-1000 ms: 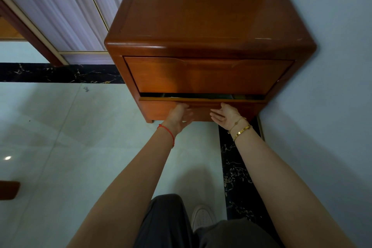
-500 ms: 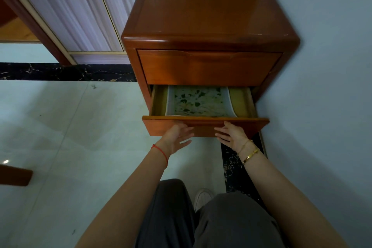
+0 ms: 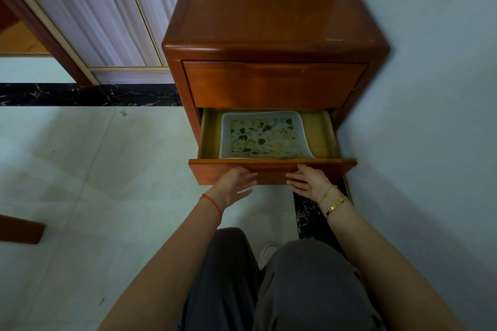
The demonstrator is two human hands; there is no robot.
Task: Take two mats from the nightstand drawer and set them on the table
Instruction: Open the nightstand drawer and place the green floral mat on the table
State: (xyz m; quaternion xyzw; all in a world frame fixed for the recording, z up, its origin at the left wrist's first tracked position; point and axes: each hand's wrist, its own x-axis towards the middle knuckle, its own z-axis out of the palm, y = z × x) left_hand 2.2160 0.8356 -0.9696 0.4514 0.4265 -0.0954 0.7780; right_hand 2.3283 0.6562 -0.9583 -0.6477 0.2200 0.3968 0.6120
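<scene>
**Head View: Lower Drawer Open, Mat Exposed**

A wooden nightstand (image 3: 269,16) is seen against a pale wall (image 3: 430,88). Its upper drawer (image 3: 274,86) is closed. The lower drawer (image 3: 336,169) is pulled out over the tiled floor (image 3: 107,169).

A mat (image 3: 262,139) with a pale border and a green leaf pattern is laid flat on the drawer bottom, nearer the left side wall than the right. Only 1 mat surface is visible; whether a 2nd lies beneath cannot be told.

The left hand (image 3: 234,185) is held at the drawer front, left of centre, with its fingers straight, loosely spread and holding nothing. A red cord (image 3: 213,205) is worn on its wrist.

The right hand (image 3: 309,182) is held at the drawer front, right of centre, with its fingers extended and slightly parted, also empty. 2 gold bracelets (image 3: 334,205) are worn on its wrist.

Whether the fingertips touch the wood cannot be told.

Grey trousers (image 3: 295,290) and a white shoe (image 3: 267,252) are seen below the arms.
</scene>
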